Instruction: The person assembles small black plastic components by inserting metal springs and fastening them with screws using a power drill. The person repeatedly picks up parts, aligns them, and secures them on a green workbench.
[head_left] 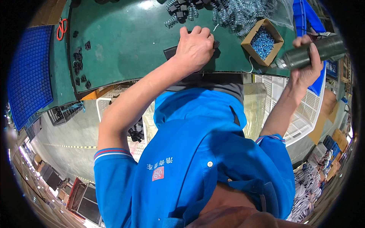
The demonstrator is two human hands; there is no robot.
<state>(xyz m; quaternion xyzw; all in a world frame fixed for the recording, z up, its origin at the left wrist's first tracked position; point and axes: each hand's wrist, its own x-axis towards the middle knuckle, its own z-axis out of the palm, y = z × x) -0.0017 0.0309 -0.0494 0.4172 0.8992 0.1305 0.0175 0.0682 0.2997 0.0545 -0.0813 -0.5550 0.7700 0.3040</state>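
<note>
My left hand (195, 47) is closed over a dark, flat part (170, 52) near the front edge of the green table. Most of that part is hidden under my palm and fingers. Off to the right, my right hand (310, 62) grips a dark green electric screwdriver (321, 50), its metal tip pointing left. Close to that tip stands an open cardboard box (245, 45) filled with small bluish screws (262, 41). Beyond my left hand lie a heap of metal coil springs (243, 15) and several black blocks (181, 14).
Small black parts (78, 62) lie along the left side of the green table (125, 49). Red-handled scissors (61, 29) rest by a blue ribbed mat (30, 68). A white perforated crate (300, 110) stands below the table's right end, and a clear plastic bag (283, 15) lies behind the box.
</note>
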